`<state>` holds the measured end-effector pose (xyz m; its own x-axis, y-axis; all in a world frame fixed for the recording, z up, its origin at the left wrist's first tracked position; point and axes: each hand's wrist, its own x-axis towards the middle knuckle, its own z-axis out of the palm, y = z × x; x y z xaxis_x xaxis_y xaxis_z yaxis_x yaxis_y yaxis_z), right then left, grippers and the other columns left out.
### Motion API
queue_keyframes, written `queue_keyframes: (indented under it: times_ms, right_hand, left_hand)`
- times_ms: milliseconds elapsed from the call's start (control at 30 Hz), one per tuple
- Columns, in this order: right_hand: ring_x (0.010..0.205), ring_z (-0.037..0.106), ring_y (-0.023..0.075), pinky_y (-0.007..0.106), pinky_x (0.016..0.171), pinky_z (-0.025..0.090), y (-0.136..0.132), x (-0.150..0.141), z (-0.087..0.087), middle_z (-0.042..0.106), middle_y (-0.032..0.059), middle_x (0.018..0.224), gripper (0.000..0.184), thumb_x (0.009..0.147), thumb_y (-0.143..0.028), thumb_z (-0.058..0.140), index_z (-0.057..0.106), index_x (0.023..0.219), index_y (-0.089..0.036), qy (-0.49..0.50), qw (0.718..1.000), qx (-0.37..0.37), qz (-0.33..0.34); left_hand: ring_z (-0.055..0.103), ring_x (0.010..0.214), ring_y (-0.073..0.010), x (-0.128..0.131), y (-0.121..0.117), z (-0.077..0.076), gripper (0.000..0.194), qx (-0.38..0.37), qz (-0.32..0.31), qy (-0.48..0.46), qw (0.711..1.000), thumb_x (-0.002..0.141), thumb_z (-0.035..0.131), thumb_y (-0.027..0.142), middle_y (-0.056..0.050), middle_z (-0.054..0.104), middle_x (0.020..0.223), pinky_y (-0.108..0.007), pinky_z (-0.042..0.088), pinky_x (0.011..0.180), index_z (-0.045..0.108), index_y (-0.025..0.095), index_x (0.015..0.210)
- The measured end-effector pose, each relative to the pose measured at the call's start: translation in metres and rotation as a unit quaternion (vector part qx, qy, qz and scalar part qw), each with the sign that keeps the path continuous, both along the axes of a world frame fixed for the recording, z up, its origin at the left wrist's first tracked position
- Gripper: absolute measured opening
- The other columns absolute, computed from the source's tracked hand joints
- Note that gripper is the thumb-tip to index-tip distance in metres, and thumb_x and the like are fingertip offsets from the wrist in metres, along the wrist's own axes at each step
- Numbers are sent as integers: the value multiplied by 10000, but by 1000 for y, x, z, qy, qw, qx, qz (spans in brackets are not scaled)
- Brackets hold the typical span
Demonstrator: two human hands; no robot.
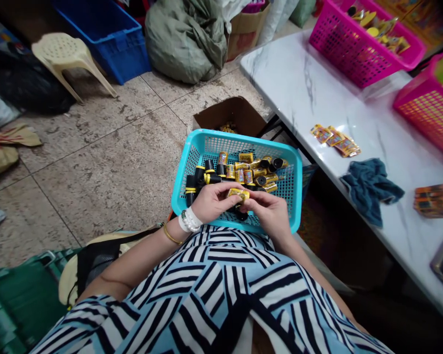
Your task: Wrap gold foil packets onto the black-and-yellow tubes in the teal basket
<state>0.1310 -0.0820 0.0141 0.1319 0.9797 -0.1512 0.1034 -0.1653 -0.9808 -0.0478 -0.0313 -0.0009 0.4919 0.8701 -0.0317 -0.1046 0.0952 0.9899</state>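
Between my two hands is a small yellow labelled cylinder, held just above a turquoise plastic basket. My left hand grips its left side between thumb and fingers. At its right end, the fingertips of my right hand pinch it. Several black pieces with yellow rims lie on the basket's left side. Yellow labelled cylinders, some with black ends, fill the middle and right. Part of the basket's near side is hidden behind my hands.
A marble-patterned table on the right bears pink baskets, yellow packets, a blue cloth and an orange packet stack. Beyond my basket stands a cardboard box. A stool, blue crate and sack are farther back.
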Motion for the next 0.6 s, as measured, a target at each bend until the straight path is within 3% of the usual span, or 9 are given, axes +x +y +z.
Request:
queue_keyframes:
  times_ms: [67,200,300,400,500,600]
  right_hand:
    - [600,676,159,310,627,575,1,0,1,756,16,711,273,719,-335,821,780,954,-202,53,997,-63,2]
    - [592,679,154,300,633,581,2,-1,0,754,20,694,303,691,-349,844,766,929,-178,89,991,-97,7]
    - [554,664,147,284,586,573,3,0,-5,721,11,641,254,751,-399,801,724,842,-176,120,985,-117,32]
    - [542,637,130,268,548,558,5,5,-6,708,10,692,270,830,-459,716,688,841,-191,127,985,-102,47]
    - [639,647,122,280,619,577,8,11,0,717,23,940,341,783,-408,776,697,1072,-245,107,991,-59,63]
    - [771,657,145,310,706,588,8,11,3,680,35,1064,361,705,-307,847,737,1047,-270,73,992,-13,103]
  left_hand:
    - [683,981,-190,-1,0,-1,280,43,2,20,999,847,674,282,-84,736,1098,-311,518,910,729,159,1092]
    - [687,977,-182,-2,3,-1,266,54,-13,33,998,845,673,280,-85,735,1089,-286,527,881,732,162,1076]
    - [679,696,-133,0,3,2,285,-32,-27,27,999,845,669,369,-51,732,836,-224,530,629,698,152,1028]
    - [525,393,-89,6,-1,5,369,-168,-52,11,984,855,610,536,30,606,536,-177,387,381,603,168,883]
    - [443,304,-70,11,-3,7,459,-248,-49,20,967,848,566,635,47,550,452,-152,281,305,533,181,791]
    - [442,296,-66,11,-4,7,505,-288,-46,-2,956,835,559,675,48,543,441,-142,279,301,547,171,819]
